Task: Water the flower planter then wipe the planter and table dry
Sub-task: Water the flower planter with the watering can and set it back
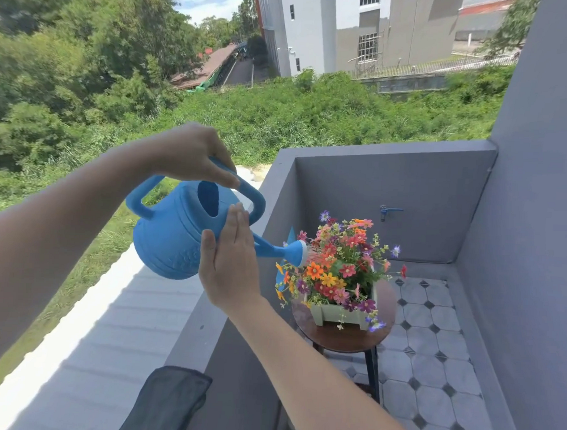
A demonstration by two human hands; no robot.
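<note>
While thin streams of water fall from its rose, the blue watering can (175, 236) hangs tilted in the air at the left of the balcony corner, its spout pointing right and down at the flowers (338, 268). The flowers, in orange, red, pink and purple, fill a pale green planter (333, 314) that stands on the small round dark tabletop (345, 341). This tabletop is on dark legs over a floor (431, 364) of light tiles with small dark diamonds. Grey walls close the corner on the far side and on the right, and a blue tap (388, 210) sits on the far wall, above and behind the flowers. A grey parapet (191, 337) runs along the left, and a dark cloth (169, 404) lies over it at the near edge. Between the spout and the flowers nothing stands in the way.

The left hand (194, 153) is closed around the top handle of the can and carries it from above. The right hand (230, 261) is open and flat, fingers together, and its palm presses against the right side of the can's body, near the base of the spout; it grasps nothing.
</note>
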